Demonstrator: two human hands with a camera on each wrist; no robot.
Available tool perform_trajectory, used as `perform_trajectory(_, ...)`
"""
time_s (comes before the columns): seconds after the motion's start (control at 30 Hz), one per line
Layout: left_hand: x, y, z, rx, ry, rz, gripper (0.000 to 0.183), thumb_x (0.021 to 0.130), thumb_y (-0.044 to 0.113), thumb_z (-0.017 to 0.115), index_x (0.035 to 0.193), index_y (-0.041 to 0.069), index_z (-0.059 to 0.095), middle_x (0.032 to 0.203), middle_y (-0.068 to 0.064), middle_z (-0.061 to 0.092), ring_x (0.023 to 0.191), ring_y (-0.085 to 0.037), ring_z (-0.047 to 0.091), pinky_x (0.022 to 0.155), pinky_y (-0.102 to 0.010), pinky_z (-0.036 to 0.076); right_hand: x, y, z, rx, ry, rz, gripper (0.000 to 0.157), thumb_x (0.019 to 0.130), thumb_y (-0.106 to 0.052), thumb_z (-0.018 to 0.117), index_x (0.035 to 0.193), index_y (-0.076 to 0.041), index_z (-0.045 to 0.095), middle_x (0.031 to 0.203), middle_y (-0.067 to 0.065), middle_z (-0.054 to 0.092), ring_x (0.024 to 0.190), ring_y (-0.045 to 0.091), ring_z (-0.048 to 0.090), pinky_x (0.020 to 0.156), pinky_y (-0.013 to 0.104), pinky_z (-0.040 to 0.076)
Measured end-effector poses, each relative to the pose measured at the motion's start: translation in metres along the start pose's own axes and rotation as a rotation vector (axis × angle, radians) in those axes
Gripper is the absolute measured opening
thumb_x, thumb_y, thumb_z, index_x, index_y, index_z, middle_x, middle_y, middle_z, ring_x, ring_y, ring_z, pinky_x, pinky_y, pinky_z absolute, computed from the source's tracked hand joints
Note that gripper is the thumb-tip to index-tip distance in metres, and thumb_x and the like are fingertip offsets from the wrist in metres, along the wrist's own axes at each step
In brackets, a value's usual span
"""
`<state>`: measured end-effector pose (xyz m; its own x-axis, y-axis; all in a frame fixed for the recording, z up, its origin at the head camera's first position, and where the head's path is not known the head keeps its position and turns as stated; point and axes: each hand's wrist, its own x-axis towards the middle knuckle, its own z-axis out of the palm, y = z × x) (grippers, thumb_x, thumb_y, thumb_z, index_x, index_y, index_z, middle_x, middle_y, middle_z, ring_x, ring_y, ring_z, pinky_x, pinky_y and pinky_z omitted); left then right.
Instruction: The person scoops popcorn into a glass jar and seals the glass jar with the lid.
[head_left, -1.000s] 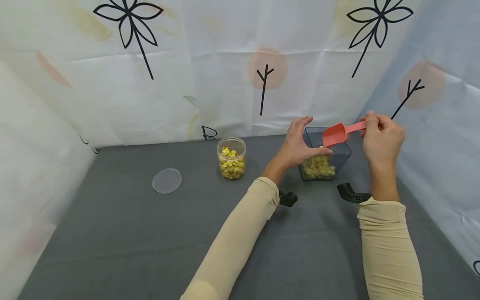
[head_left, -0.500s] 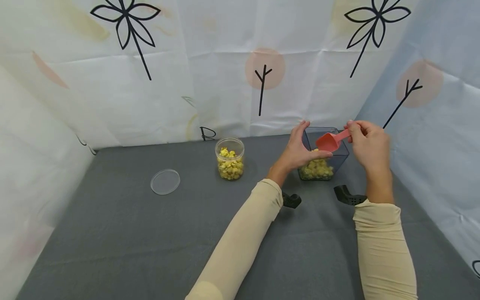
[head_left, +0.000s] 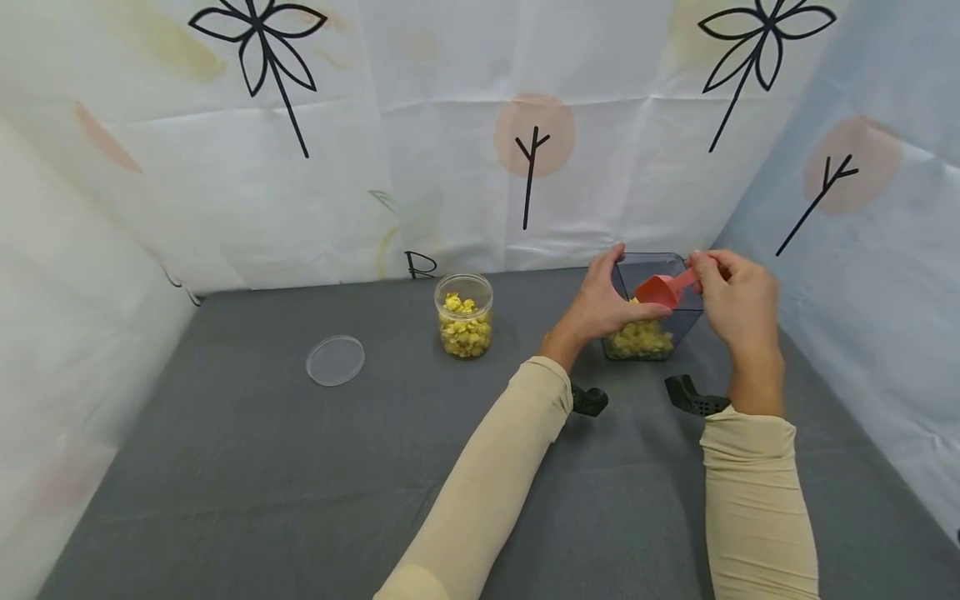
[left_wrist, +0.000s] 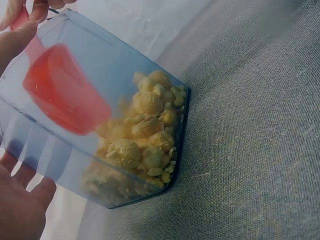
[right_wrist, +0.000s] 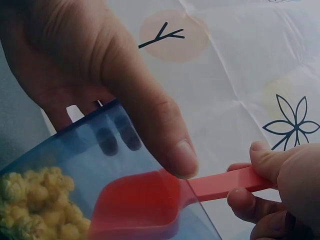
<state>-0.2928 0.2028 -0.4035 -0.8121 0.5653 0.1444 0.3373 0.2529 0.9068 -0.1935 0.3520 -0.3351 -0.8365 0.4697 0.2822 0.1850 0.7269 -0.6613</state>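
The scoop (head_left: 657, 291) is smooth coral-red plastic, with a rounded, deep bowl and a straight, flat handle; the right hand (head_left: 738, 296) pinches that handle between thumb and fingers. Its bowl is inside a clear, bluish box (head_left: 681, 323) with flat, hard walls that narrow from a square mouth to a dark-edged base. The left hand (head_left: 603, 300) grips the box near its mouth, thumb on one wall and fingers spread against another. Knobbly, matte yellow popcorn (head_left: 641, 340) fills the lower part of the box, and the scoop's lip lies right by the heap; whether they touch I cannot tell. More popcorn fills much of a clear, round jar (head_left: 476, 292), which stands upright left of the box. Farther left lies a thin, transparent disc (head_left: 335, 361). That makes one scoop, one box, one jar, one disc, two hands and two black wrist mounts (head_left: 589, 402) below beige sleeves (head_left: 487, 475); the popcorn pieces are too many to count. Everything rests on or above a grey, woven cloth (head_left: 300, 483), faintly creased. White, wrinkled drapes (head_left: 450, 167) rise behind and at both sides, printed with two black flower outlines and two peach circles crossed by black twigs.
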Motion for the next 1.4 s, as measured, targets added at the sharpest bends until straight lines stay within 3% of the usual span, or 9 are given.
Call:
perform_trajectory(0.3,0.0013,0.0017,0.0016,0.01,0.016,-0.007,0.11,0.078,0.048,0.086,0.163,0.035,0.018,0.163,0.007,0.032,0.148,-0.015,0.037,0.115,-0.041,0.045,-0.0009,0.0022,0.0042,-0.013,0.01,-0.02,0.054,0.105,-0.054,0.045,0.119,-0.009,0.071,0.075,-0.014,0.055,0.068,0.009,0.047,0.056,0.025,0.038)
perform_trajectory(0.6,0.0024,0.0005,0.002,-0.004,0.018,-0.005,0.11,0.079,0.047,0.086,0.163,0.037,0.016,0.165,0.007,0.028,0.15,-0.016,0.035,0.117,-0.042,0.043,-0.001,0.0017,0.0093,-0.071,-0.072,-0.047,0.055,0.106,-0.052,0.044,0.125,-0.006,0.069,0.097,0.018,0.067,0.074,0.021,0.05,0.056,0.029,0.04)
perform_trajectory(1.03,-0.0009,0.0023,0.0029,-0.024,0.004,-0.025,0.108,0.082,0.047,0.084,0.163,0.041,0.012,0.168,0.008,0.022,0.154,-0.018,0.029,0.12,-0.045,0.04,-0.0018,0.0064,0.0057,-0.156,-0.243,-0.126,0.055,0.111,-0.042,0.036,0.125,0.002,0.067,0.103,0.026,0.069,0.078,0.028,0.054,0.061,0.034,0.039)
perform_trajectory(1.4,-0.0021,0.0009,0.0038,0.0,-0.012,-0.032,0.106,0.084,0.048,0.081,0.163,0.04,0.011,0.168,0.006,0.022,0.154,-0.018,0.029,0.12,-0.045,0.039,-0.0021,0.0088,0.0067,-0.14,-0.308,-0.073,0.059,0.111,-0.046,0.031,0.127,-0.002,0.067,0.108,0.023,0.063,0.086,0.03,0.052,0.065,0.036,0.038)
